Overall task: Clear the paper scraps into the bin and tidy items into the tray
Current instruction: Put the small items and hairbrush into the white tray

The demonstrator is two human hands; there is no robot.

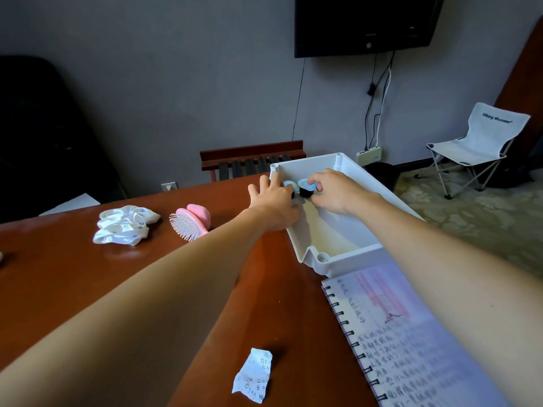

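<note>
Tray [352,255] tidying under way: right hand [338,193] pinches a blue-lidded cup [305,188] inside, left hand [273,202] splayed loose; paper scrap [253,376] likely next.

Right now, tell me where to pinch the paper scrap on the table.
Pinch the paper scrap at its far end, coming from above: the shadow beside it suggests that end curls off the table, while the near end seems to lie flat.

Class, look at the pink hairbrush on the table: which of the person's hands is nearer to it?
Left. The left hand reaches over the tray's left rim, just right of the hairbrush. The right hand is farther right, inside the tray, holding a blue-lidded cup.
</note>
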